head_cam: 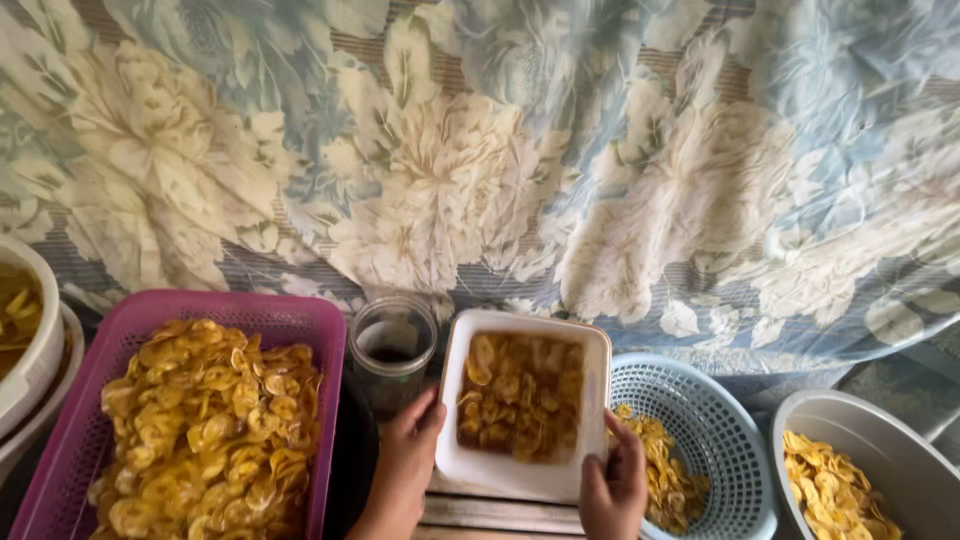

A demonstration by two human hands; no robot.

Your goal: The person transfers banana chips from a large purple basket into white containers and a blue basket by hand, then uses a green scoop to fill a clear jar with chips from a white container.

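Observation:
A white rectangular tub (pixel 455 400) full of yellow-brown sliced chips sits just in front of me. My left hand (pixel 408 460) grips its left rim near the front corner. Gripping the right rim, my right hand (pixel 614 482) rests its fingers over the edge. A clear plastic jar (pixel 390 352) with dark liquid at the bottom stands just left of the tub.
A pink slotted basket (pixel 300 312) heaped with chips is at the left. A blue round basket (pixel 715 420) and a grey basin (pixel 880 440), both holding chips, are at the right. A white bowl (pixel 40 340) sits at the far left. Flowered cloth (pixel 480 150) hangs behind.

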